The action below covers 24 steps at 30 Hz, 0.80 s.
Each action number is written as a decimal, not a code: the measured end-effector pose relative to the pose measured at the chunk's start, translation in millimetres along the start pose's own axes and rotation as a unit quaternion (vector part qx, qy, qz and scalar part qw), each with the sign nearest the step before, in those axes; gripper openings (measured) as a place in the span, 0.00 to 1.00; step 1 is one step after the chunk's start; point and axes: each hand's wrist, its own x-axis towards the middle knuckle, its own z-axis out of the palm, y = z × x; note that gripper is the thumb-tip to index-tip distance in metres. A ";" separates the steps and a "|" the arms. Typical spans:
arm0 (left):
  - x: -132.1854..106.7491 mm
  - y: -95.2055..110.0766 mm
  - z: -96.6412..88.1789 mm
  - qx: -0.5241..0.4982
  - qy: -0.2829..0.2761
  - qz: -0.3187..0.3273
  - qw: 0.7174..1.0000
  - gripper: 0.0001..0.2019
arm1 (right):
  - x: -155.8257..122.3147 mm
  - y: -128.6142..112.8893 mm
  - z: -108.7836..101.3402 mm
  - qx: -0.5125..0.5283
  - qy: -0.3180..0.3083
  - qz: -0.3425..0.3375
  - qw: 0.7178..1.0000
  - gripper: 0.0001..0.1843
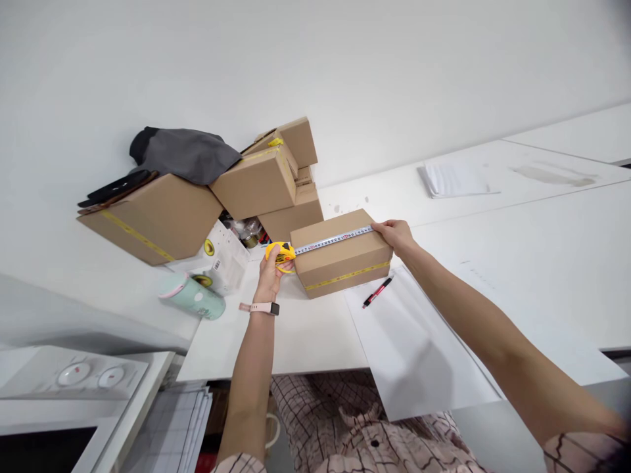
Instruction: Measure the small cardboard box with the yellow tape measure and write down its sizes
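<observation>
A brown cardboard box point(340, 259) with a strip of yellow tape along its front side rests on the white table. My left hand point(272, 270) grips the yellow case of a tape measure point(280, 255) at the box's left end. The blade point(335, 240) is pulled out across the top of the box. At the far right edge, my right hand point(394, 235) pinches the blade's end, its fingers against the box corner. A red and black pen point(378, 292) lies on white paper point(404, 341) just in front of the box.
Stacked cardboard boxes point(256, 184) stand behind on the left, a grey cloth point(185, 154) draped over them. A mint bottle point(197, 299) leans by a white avocado-print box point(229, 256). More papers point(456, 179) lie at the back right. A microwave point(64, 394) sits lower left.
</observation>
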 end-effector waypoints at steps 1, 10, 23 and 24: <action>-1.2 1.3 2.0 -0.004 0.006 -0.001 1.000 0.23 | -0.4 -0.2 0.2 -0.009 0.005 -0.007 1.000 0.15; -96.1 15.3 19.1 0.063 -0.023 0.082 0.994 0.24 | -10.6 -46.4 -30.7 0.116 -0.063 -0.155 0.979 0.15; -191.4 -40.8 132.9 -0.141 -0.260 -0.244 0.924 0.29 | 10.5 -78.9 29.6 -0.028 -0.349 -0.143 0.926 0.17; -180.2 -37.3 141.1 -0.145 -0.246 -0.229 0.930 0.28 | 19.1 -78.1 37.7 -0.023 -0.324 -0.144 0.935 0.16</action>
